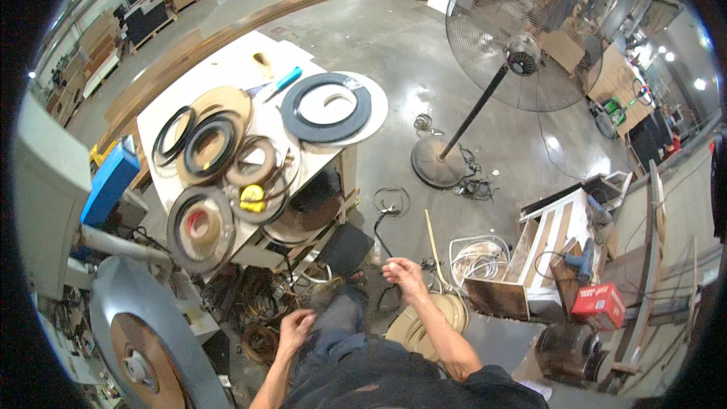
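Observation:
My left hand [297, 327] hangs low beside my leg, with its fingers loosely curled and pressed together; their inside is hidden. My right hand [406, 277] is raised in front of me with its fingers bent closed. A thin black strip or cord [383, 236] meets its fingertips from above; whether they grip it cannot be told. Ahead on the left, a white table [170, 170] bears several coils of banding, among them a wide dark grey coil [294, 110] and a black coil [191, 153]. A yellow tape measure [252, 198] lies among them, near a roll of tape [198, 225].
A large floor fan [522, 57] stands ahead on a round base [439, 163]. At right are a wooden drawer unit [522, 257], a red box [598, 306] and coiled white hose [478, 261]. A big grey reel [125, 310] stands close at left. Cables [257, 299] tangle beneath the table.

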Available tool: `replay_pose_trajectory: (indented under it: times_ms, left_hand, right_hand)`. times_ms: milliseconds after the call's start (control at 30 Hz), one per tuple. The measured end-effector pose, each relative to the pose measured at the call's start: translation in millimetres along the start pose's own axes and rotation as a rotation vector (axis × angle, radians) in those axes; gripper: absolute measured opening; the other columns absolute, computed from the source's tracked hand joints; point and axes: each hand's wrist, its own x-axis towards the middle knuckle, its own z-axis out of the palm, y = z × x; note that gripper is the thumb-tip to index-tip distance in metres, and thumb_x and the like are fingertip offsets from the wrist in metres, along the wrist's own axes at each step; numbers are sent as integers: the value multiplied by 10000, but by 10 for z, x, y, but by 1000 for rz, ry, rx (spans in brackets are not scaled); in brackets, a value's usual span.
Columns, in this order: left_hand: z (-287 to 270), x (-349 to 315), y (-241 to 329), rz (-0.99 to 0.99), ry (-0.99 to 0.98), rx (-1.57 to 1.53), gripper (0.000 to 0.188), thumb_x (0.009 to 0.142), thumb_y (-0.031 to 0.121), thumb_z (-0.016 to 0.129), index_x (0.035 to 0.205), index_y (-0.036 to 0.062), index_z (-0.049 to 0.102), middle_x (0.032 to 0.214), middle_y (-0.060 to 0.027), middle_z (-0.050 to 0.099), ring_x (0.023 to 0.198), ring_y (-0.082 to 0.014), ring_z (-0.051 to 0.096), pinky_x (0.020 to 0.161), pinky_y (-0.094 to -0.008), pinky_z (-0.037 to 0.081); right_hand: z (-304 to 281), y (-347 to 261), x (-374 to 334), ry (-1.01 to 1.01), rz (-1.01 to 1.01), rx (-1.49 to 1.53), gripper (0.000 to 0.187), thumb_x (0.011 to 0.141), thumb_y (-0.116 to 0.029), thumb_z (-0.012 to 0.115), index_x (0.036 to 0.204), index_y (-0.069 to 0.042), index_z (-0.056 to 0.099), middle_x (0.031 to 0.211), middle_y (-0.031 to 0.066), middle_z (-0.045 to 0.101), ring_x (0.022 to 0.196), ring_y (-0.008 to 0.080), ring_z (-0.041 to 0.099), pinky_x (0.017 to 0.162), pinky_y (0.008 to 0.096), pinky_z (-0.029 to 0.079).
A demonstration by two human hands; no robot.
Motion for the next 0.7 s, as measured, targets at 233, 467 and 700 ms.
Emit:
replay_pose_trajectory:
  times_ms: [233, 467, 700]
  left_hand:
    - [1406, 1950, 2069, 220, -425, 115, 305, 991, 303, 651, 953, 28, 780, 758, -13, 704, 678, -101, 583, 625, -299, 479]
    - [2340, 3527, 3640, 168, -572, -71, 319, 999, 314, 665, 922, 21, 762, 750, -8, 688, 660, -77, 558, 607, -274, 457]
    - [2513, 4648, 4605, 76, -307, -443, 273, 1000, 263, 668, 1044, 4, 745, 926, -12, 711, 813, -68, 574, 738, -249, 467]
  right_hand:
    - [-1159, -1007, 965, 311, 55, -2, 308, 957, -173, 673, 1189, 27, 644, 996, 136, 729, 832, 195, 706, 768, 312, 581]
    - [-1678, -1980, 2992, 252, 75, -24, 295, 962, -167, 662, 1177, 34, 647, 1020, 138, 724, 872, 199, 697, 769, 327, 572]
    - [-590, -3683, 5620, -85, 72, -209, 317, 972, -170, 656, 1220, 26, 635, 1035, 130, 724, 874, 188, 687, 771, 329, 565]
